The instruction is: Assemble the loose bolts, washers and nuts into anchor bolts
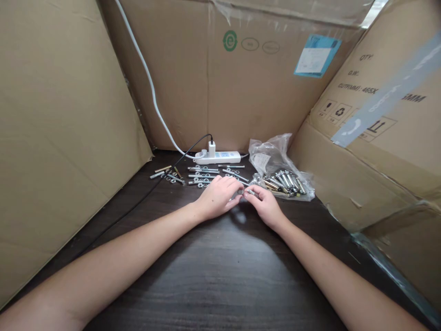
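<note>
Over the dark table, my left hand [220, 196] and my right hand [267, 207] meet with fingertips nearly touching. Between the thumb and fingers of my right hand is a metal bolt [252, 192], its end pointing toward the left hand. My left hand is curled with thumb and fingers pinched around a small ring-like metal piece [240, 192], too small to name surely. Just beyond the left hand lie rows of loose bolts [203, 176] with nuts and washers. A clear plastic bag [272, 156] holding several expansion bolts [288, 181] rests beyond the right hand.
Behind the bolts sits a white power strip [223, 157] with a charger [212, 149] plugged in. A black cable [144, 196] crosses the table at left. More bolts [167, 174] lie beneath it. Cardboard boxes [179, 92] wall in the back and both sides.
</note>
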Motion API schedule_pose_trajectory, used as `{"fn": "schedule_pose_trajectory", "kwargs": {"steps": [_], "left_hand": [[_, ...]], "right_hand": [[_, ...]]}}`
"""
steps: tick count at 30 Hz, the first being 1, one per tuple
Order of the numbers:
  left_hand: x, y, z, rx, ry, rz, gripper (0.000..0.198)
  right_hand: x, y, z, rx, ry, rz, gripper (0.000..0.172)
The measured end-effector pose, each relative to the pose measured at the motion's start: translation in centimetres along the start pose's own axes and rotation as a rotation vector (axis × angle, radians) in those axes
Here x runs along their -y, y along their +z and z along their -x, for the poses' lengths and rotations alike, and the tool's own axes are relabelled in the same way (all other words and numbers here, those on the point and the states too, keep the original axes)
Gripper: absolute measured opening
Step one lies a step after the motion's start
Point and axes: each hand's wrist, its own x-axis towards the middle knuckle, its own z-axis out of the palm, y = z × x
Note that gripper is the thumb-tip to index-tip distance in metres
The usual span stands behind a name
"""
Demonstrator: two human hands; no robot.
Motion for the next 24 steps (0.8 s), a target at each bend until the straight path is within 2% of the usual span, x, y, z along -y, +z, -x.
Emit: {"fn": "schedule_pose_trajectory", "kwargs": {"steps": [5,14,17,20,24], "left_hand": [[0.06,-0.09,0.13,-0.059,-0.011,0.107,0.023],[-0.45,-0.21,0.21,0.007,0.031,0.212,0.022],[-0.44,-0.22,0.24,0.043,0.03,0.233,0.022],[-0.36,-0.18,0.26,0.088,0.031,0.246,0.021],[-0.29,-0.12,0.26,0.109,0.015,0.229,0.024]], "right_hand": [[-0.01,-0.14,-0.02,0.011,-0.013,-0.043,0.013],[-0.01,-0.39,0.16,0.142,-0.089,0.016,0.012],[0.1,-0.48,0.16,0.177,-0.1,-0.017,0.017],[0.13,-0.44,0.16,0.178,-0.105,-0.058,0.022],[-0.13,-0.22,0.11,0.163,-0.096,-0.08,0.016]]}}
